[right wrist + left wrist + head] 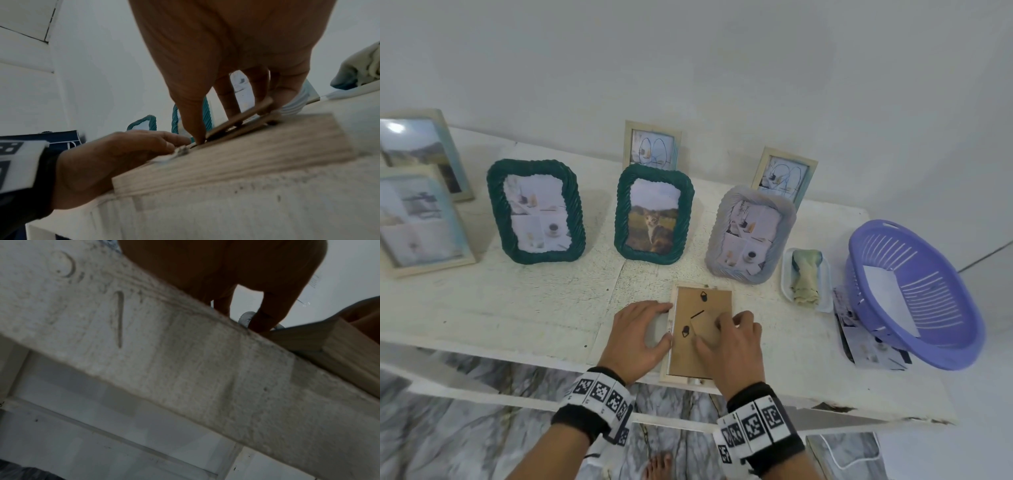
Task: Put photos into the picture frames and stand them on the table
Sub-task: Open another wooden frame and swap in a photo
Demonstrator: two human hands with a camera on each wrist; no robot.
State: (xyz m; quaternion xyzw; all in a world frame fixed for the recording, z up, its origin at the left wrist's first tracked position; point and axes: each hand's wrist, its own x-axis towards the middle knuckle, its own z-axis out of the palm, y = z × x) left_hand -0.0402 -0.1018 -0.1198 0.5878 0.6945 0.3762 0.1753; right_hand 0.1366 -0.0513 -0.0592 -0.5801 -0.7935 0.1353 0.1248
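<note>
A light wood picture frame (690, 377) lies face down at the table's front edge, its brown backing board (709, 298) facing up. My left hand (666, 322) rests on the table with index finger and thumb against the frame's left side. My right hand (717, 325) pinches the backing's brown stand flap (703, 325). The right wrist view shows that flap (244, 113) lifted off the board between my fingers, the thumb (193, 126) pressing down by its hinge. The frame's front and any photo inside are hidden. In the left wrist view my fingers (265, 316) touch the frame (339, 353).
Several filled frames stand behind: two dark green (536, 210) (654, 214), a grey one (751, 234), and wooden ones at the back and far left (421, 219). A purple basket (941, 346) sits on loose photos (866, 339) at the right, beside a white tray with a cloth (806, 277).
</note>
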